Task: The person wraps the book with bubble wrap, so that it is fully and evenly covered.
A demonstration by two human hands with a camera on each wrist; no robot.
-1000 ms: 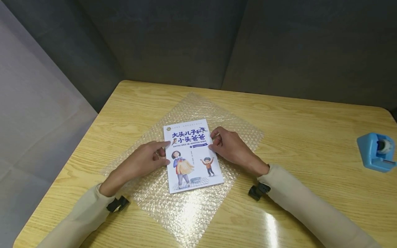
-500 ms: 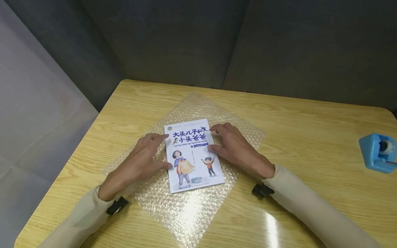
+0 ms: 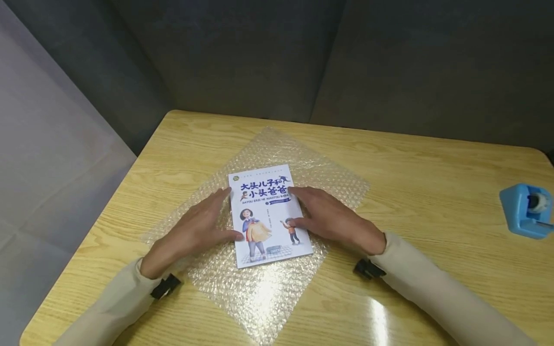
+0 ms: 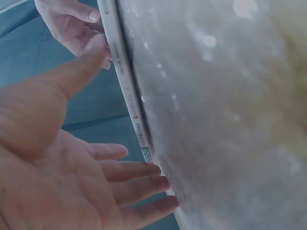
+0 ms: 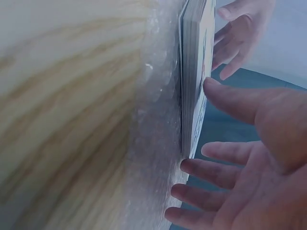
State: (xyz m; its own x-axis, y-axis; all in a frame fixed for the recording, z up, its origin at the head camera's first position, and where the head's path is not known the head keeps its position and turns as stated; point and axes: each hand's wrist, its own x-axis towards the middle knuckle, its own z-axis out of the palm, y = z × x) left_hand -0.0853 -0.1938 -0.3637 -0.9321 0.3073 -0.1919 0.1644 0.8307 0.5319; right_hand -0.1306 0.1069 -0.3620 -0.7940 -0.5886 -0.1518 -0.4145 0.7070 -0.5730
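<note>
A thin white paperback book (image 3: 270, 216), with blue Chinese lettering and cartoon figures on its cover, lies flat on a diamond-laid sheet of bubble wrap (image 3: 253, 293). My left hand (image 3: 196, 223) is at its left side, thumb over the cover's edge and index fingertip beside the upper edge. The left wrist view has the book's printed spine (image 4: 127, 91) beside this hand's straight, spread fingers. From the right, my right hand (image 3: 329, 214) reaches in with its thumb over the boy drawing. In the right wrist view its fingers extend beside the page edges (image 5: 192, 72).
A blue tape dispenser (image 3: 525, 211) stands at the right end of the wooden table (image 3: 411, 173). Dark grey cloth (image 3: 242, 57) rises behind the table's far edge, and paler cloth (image 3: 56, 129) hangs at the left.
Both hands have gone from bent fingers to straighter, wider-spread ones. The right hand has shifted a little down the book's side, its thumb now lower on the cover. The book has stayed nearly in place.
</note>
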